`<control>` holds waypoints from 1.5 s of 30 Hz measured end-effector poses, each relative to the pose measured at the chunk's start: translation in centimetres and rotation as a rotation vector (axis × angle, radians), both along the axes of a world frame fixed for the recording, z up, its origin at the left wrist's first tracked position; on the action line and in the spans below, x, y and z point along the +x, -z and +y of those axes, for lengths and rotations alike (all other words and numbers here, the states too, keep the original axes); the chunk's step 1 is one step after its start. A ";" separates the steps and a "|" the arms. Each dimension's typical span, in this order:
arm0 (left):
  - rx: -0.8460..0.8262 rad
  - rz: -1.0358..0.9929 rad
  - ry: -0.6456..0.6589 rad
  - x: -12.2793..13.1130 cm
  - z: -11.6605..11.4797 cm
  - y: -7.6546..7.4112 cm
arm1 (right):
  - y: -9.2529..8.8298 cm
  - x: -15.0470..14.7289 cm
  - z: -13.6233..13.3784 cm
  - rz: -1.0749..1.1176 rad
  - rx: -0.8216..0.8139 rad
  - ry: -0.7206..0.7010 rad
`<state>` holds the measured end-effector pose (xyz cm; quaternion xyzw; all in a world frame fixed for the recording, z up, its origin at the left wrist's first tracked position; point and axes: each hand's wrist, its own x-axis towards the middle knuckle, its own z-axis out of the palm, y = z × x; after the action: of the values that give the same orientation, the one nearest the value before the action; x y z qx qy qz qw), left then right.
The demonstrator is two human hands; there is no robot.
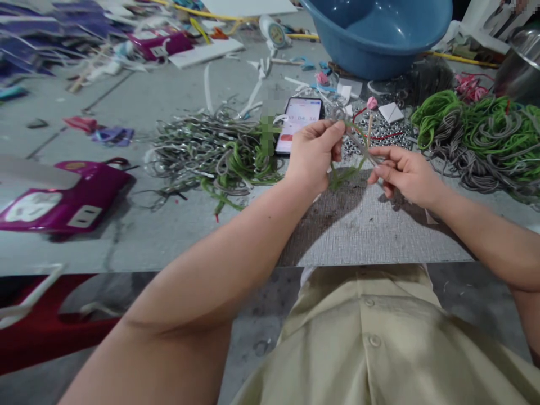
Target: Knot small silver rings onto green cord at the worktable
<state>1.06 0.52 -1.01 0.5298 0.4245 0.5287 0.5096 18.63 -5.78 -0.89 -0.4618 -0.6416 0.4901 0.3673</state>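
Observation:
Green and grey cords (352, 172) hang between my two hands above the table's near part. My left hand (314, 149) pinches them near a small clear piece at its fingertips. Thumb and forefinger of my right hand (400, 171) are closed on the grey strands, its other fingers curled below. Behind my hands lie many small silver beads (382, 132) with a red string. A phone (298, 125) with a lit screen lies just behind my left hand. To its left is a pile of beaded green and grey cords (211, 149); a bundle of plain ones (485, 140) lies right.
A blue basin (379, 50) stands at the back, with a metal pot (521, 64) at the far right. Purple glossy devices (80, 194) and scraps lie on the left. The table's front edge (329, 265) runs before my lap.

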 end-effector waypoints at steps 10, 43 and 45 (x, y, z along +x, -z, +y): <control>-0.069 -0.054 -0.073 -0.6 0.4 -0.7 | -1.5 0.9 0.7 0.270 -0.582 -0.097; -0.239 0.052 0.520 0.4 -3.8 -2.4 | 0.2 0.4 0.1 -0.089 0.258 0.168; -0.279 0.055 0.551 0.4 -3.9 -2.5 | 0.4 0.6 0.0 -0.129 0.339 0.136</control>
<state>1.43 -3.38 1.50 0.5642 0.3470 0.2927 0.6897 19.23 -5.83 -1.25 -0.4661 -0.7045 0.3184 0.4302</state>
